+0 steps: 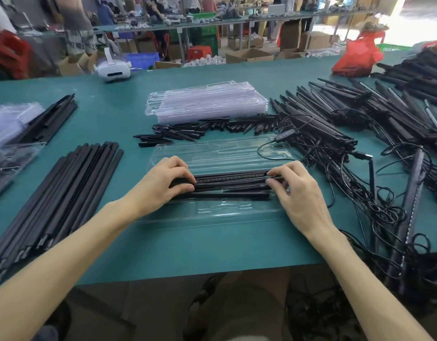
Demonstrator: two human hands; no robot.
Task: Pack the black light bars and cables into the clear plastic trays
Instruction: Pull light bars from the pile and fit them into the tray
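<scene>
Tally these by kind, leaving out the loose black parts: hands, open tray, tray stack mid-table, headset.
Hands: 2, left hand and right hand, both gripping light bars
Open clear tray: 1
Stack of clear trays: 1
White headset: 1
Total: 5

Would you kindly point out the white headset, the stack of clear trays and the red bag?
white headset (113,70): head view, on its front visor.
stack of clear trays (207,98): head view, middle of the top tray.
red bag (357,58): head view, middle of its crumpled body.
</scene>
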